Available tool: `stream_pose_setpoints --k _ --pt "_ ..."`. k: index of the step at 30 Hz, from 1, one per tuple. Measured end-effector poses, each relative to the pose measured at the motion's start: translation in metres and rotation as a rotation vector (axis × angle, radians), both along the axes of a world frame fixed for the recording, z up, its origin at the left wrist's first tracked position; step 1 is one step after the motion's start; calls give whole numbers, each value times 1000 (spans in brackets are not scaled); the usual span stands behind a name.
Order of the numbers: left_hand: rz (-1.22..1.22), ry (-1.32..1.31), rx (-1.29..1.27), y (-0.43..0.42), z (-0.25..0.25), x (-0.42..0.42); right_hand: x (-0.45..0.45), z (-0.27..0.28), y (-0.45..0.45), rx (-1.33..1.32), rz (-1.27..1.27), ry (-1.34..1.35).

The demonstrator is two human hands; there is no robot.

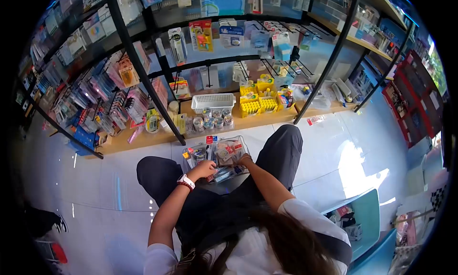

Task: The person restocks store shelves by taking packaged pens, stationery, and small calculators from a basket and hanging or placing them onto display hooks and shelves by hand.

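Between my knees stands a shallow container [244,140] full of small packaged goods. My left hand [205,169], with a white watch at its wrist, is over the container's near left side. Its fingers are curled closed, and what they hold, if anything, is hidden. At the right side my right hand [245,159] reaches in among the packets, its fingers mostly out of sight. Pale packets with red labels [227,152] lie between the hands and a little farther off. A blue-tinted clear packet [222,175] lies near my left hand.
Ahead is a low wooden shelf [188,108] with a white basket [213,101], clear jars [209,122] and yellow boxes [258,98]. Black posts [329,56] rise before hanging packets. A teal bin [367,222] stands behind my right side. One packet [316,119] lies on the floor.
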State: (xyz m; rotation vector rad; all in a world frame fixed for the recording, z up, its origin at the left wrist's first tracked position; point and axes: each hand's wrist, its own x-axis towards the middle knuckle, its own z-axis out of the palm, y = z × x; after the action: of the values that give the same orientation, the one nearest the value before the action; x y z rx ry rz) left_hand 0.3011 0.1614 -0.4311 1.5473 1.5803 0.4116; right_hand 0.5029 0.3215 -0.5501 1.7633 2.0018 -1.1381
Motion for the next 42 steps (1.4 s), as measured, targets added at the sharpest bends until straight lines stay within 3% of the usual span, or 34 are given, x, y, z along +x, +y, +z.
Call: stream_pose_setpoints --k 2,3,5,6,7,8,9,10,11,12,16,21,26,28,30,35,42 --pt "-5 -17 34 15 1 3 -3 1 6 -33 -8 381" --pt "71 -75 93 21 5 7 -2 21 3 -27 -31 383" --pt "179 -133 211 44 11 15 0 63 18 59 -197 91" --pt "191 -85 256 59 6 17 -4 77 33 67 12 42" --pt "241 -131 318 72 2 20 15 89 36 209 61 168" --pt "290 -178 389 88 2 27 22 88 37 315 -158 407" --pt "374 -411 385 103 13 37 26 108 34 416 -133 627" --pt "443 -646 367 113 28 47 28 121 37 290 -190 887" --pt "450 -807 331 127 42 51 33 191 16 106 -219 1171" --pt "459 -882 416 136 65 61 37 205 20 66 -154 1213" --pt "282 -779 443 155 169 67 35 264 28 12 -116 1336" --pt "187 -825 596 178 238 76 39 334 44 -25 -6 1482" --pt "61 -852 847 222 318 117 48 410 89 248 -22 1663" --pt "-98 -731 997 244 360 135 50 448 123 429 -145 1768" --pt "-148 -454 1180 263 390 146 61 500 155 534 -205 1627" --pt "-227 -406 1201 285 410 151 60 568 269 724 -317 1840" --pt "-233 -369 1122 279 376 129 70 574 309 729 -354 1570"
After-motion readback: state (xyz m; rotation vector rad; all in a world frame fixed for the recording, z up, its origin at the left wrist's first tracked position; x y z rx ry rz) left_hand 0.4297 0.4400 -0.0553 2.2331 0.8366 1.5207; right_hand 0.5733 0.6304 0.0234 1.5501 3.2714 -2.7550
